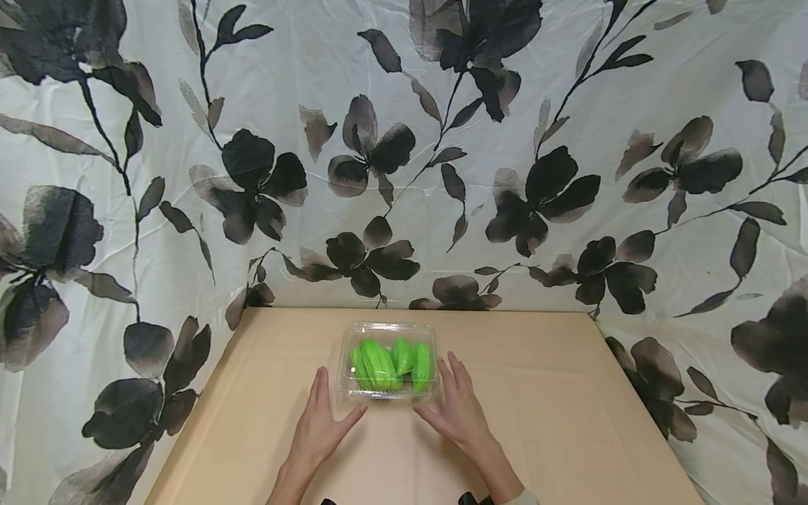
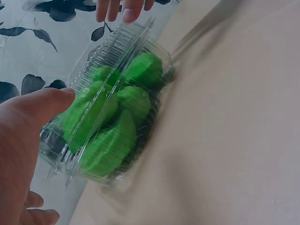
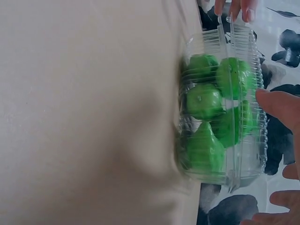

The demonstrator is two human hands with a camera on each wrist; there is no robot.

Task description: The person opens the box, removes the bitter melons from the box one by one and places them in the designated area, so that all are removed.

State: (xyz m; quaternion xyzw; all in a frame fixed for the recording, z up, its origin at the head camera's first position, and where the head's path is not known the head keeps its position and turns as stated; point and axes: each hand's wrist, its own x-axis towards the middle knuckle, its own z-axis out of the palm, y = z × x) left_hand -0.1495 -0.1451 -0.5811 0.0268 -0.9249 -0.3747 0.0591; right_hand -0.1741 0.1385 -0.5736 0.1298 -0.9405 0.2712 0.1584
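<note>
A clear plastic clamshell box (image 1: 388,327) sits on the tabletop with its lid down. Inside lie several bright green, ridged fruits or vegetables (image 1: 379,363), also visible through the ribbed plastic in both wrist views. My left hand (image 1: 318,428) is just left of the box's near corner, fingers straight and thumb spread inward. On the other side, my right hand (image 1: 462,414) mirrors it, fingers extended close to the box's right edge. Neither hand holds anything. In the left wrist view the left thumb (image 2: 49,104) overlaps the box's side.
The light brown tabletop (image 1: 536,393) stretches around the box, its back edge a short way behind it. A white cloth (image 1: 442,210) with black and grey flowers hangs behind and along both sides. Small dark objects (image 1: 468,499) show at the bottom edge near the wrists.
</note>
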